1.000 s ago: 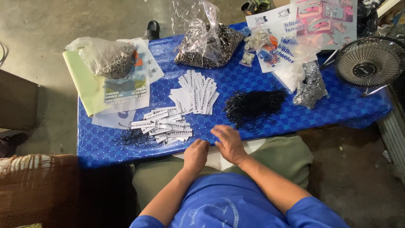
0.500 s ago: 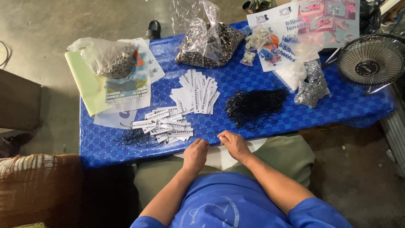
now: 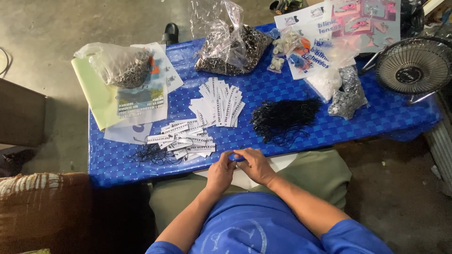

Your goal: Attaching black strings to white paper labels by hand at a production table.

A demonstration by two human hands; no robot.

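While the head camera looks straight down, both hands meet at the near edge of the blue table [image 3: 117, 164], fingertips pressed together: the left hand [image 3: 220, 173] and the right hand [image 3: 256, 165] seem to pinch something small between them, though it is too small to tell whether it is a tag, a loop of string, or both. Just beyond the left hand lies a loose pile of strung white paper tags [image 3: 184, 138] with black cord trailing from it; a fanned stack of bare tags [image 3: 220, 104] sits farther back, and a heap of black string loops [image 3: 285, 120] lies just beyond the right hand. By the look of it, the step in hand is threading one loop through a tag; finishing it calls for a fine pull with the fingertips, then setting the piece on the strung pile.
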